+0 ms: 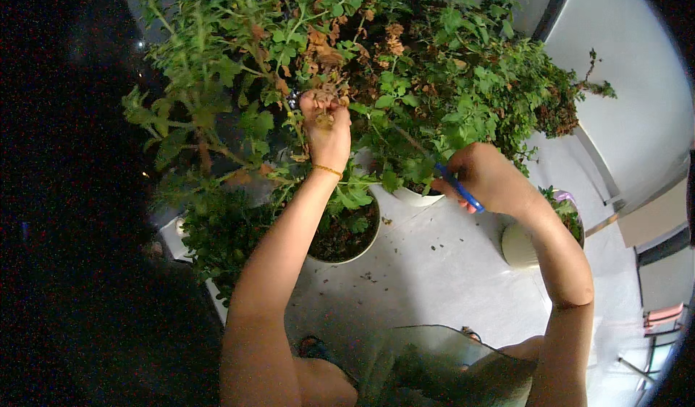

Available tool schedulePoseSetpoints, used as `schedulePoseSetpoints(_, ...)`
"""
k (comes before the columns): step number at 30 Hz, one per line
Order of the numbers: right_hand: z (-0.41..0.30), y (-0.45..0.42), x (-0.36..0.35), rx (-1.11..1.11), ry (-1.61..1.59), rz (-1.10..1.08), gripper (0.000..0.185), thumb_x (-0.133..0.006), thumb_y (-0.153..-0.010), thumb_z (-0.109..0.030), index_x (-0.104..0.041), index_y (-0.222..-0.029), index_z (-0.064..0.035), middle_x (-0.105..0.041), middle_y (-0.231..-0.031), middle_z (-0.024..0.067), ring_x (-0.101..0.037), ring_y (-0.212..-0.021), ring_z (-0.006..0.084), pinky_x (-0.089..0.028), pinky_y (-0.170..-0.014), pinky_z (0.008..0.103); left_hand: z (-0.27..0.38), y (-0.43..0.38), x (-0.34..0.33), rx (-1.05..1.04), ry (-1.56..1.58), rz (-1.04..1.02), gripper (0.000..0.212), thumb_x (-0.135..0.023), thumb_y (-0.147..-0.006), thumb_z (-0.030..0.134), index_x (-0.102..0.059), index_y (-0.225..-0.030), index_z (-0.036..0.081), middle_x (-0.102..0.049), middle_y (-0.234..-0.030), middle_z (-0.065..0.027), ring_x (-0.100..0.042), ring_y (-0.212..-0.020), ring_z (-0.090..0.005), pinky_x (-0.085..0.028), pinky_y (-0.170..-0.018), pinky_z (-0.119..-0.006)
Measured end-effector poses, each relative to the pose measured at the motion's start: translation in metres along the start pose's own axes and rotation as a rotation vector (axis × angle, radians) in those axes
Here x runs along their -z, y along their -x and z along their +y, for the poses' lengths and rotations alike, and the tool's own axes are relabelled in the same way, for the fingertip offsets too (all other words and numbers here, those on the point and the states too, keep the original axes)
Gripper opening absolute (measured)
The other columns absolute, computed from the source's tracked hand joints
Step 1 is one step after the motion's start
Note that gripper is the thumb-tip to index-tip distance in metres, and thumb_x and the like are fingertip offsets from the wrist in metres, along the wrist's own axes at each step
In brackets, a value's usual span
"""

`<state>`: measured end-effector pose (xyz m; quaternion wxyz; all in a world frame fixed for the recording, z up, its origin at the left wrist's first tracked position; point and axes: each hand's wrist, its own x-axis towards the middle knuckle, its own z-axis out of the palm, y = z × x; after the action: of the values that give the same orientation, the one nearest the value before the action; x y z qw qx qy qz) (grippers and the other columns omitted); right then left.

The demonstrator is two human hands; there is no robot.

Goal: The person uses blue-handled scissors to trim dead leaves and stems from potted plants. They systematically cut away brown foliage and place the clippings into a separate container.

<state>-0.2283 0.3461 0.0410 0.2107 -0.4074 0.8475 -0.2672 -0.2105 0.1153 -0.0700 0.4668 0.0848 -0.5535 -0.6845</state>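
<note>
My left hand (330, 135) reaches into the leafy potted plants, its fingers closed around a clump of dried, brown plant matter (326, 93). Whether that clump is still joined to a stem cannot be seen. Lower and to the right, my right hand (486, 182) grips blue-handled scissors (460, 190). Their blades seem to point up and left into the green foliage (415, 168), though blur and leaves mostly hide them. Between the green stems hang more withered brown leaves (320, 40) and a dried flower head (395, 40).
A round pot of dark soil (345, 241) stands below my left forearm. Behind my right hand is a white pot (415, 196); a ribbed cream pot (518, 247) sits farther right. Plant debris (369, 278) dots the pale floor (450, 277). A white wall (624, 81) bounds the right; darkness fills the left.
</note>
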Motion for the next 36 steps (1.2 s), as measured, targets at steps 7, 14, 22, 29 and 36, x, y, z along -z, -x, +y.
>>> schedulePoseSetpoints(7,0.017,0.010,0.029,-0.062,-0.204,0.079,0.029,-0.063,-0.078,-0.019,-0.056,-0.059,0.0015,-0.050,-0.045,0.0016,-0.048,-0.037,0.0066,-0.036,-0.034,0.0202,0.017,0.003,-0.016,0.132,-0.245,-0.057,0.024,-0.056,-0.085,0.026,-0.050,-0.074,0.006,-0.048,-0.064,0.0014,-0.043,-0.055,-0.0099,-0.035,-0.050,-0.022)
schedulePoseSetpoints(14,0.025,-0.051,0.063,-0.016,-0.161,0.084,0.029,-0.063,-0.076,-0.025,-0.058,-0.064,0.0012,-0.052,-0.048,0.0020,-0.051,-0.039,0.0074,-0.038,-0.034,0.0201,0.003,-0.004,-0.027,0.315,-0.213,0.022,0.023,-0.047,-0.089,0.025,-0.057,-0.095,0.005,-0.053,-0.066,0.0001,-0.042,-0.052,-0.0064,-0.036,-0.044,-0.021)
schedulePoseSetpoints(22,0.019,-0.145,0.053,-0.270,0.506,0.007,0.018,-0.057,-0.073,-0.019,-0.065,-0.067,-0.0043,-0.063,-0.064,0.0063,-0.058,-0.050,0.0179,-0.047,-0.054,0.0341,-0.067,-0.058,-0.044,0.078,-0.499,0.129,0.024,-0.072,-0.072,0.017,-0.061,-0.089,0.004,-0.061,-0.077,-0.0022,-0.051,-0.060,-0.0085,-0.043,-0.053,-0.025)
schedulePoseSetpoints(29,0.004,-0.138,0.031,-0.298,-0.383,-0.122,0.021,-0.063,-0.073,-0.023,-0.059,-0.064,-0.0047,-0.057,-0.054,0.0033,-0.058,-0.051,0.0086,-0.032,-0.031,0.0211,-0.079,-0.059,-0.046,0.195,-0.401,0.141,0.018,-0.071,-0.069,0.010,-0.061,-0.081,0.000,-0.062,-0.080,-0.0040,-0.054,-0.069,-0.0131,-0.041,-0.063,-0.027)
schedulePoseSetpoints(36,0.030,-0.162,0.016,-0.410,-0.719,-0.439,0.026,-0.065,-0.071,-0.027,-0.056,-0.075,-0.0028,-0.054,-0.057,0.0002,-0.049,-0.044,0.0052,-0.021,-0.028,0.0134,-0.073,-0.053,-0.036,0.360,-0.092,0.263,0.039,-0.074,-0.068,0.014,-0.056,-0.097,-0.005,-0.061,-0.092,-0.0091,-0.056,-0.082,-0.0170,-0.043,-0.076,-0.029)
